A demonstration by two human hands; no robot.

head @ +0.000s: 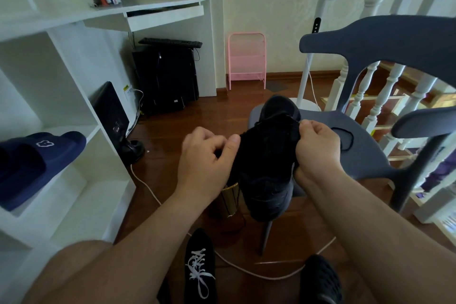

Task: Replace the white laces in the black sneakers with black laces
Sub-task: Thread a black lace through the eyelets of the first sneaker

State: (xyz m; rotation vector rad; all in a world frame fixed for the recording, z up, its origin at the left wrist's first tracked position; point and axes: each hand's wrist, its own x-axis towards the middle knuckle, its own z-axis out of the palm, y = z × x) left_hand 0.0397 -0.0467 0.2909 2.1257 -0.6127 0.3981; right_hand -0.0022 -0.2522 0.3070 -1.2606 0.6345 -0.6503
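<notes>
- We hold one black sneaker (267, 155) up over the near edge of the grey chair (357, 140), toe pointing away from us.
- Our left hand (204, 163) sits at the sneaker's left side, fingers curled and thumb pressed toward them as if pinching a lace end; the lace itself is too dark to make out there.
- Our right hand (317, 148) grips the sneaker's right side near the eyelets, fingers curled round the upper.
- No white shows on this sneaker, so we judge its white lace is out and the black one is going in; how many eyelets are threaded we cannot tell.
- A loose black lace (346, 139) lies on the chair seat just right of the right hand.
- The second sneaker (201, 271) stands on the floor near us, white lace (198, 270) threaded and tied, so we judge that roughly half the job remains.
</notes>
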